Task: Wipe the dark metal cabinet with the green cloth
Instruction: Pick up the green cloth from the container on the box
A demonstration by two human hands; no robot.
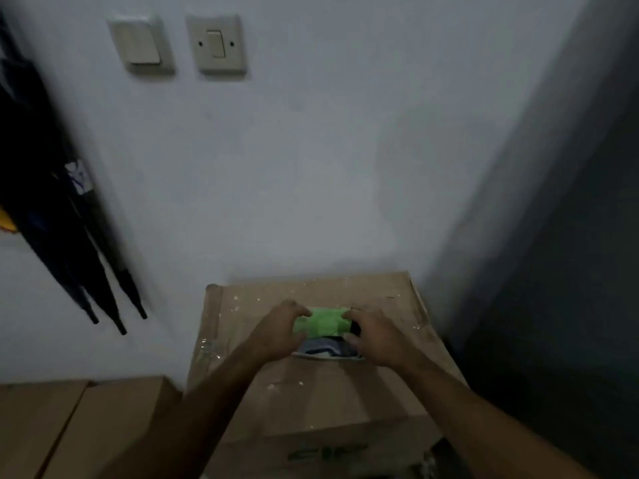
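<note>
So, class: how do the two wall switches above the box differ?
The left switch shows a broad rocker filling most of its plate; the right switch has a small narrow rocker with a visible screw on either side. The left one sits slightly higher. Both are cream, rectangular and mounted on the same pale wall.

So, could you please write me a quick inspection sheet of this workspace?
Surface: taped cardboard box, speckled white.
Job's things: green cloth on the box; dark cabinet at right.
Clutter: dark folded fabric under the cloth; another box at left.
Hands: left hand and right hand both grip the cloth.
Cables: nothing seen.
Surroundings: white wall, two switches, umbrellas at left.
</note>
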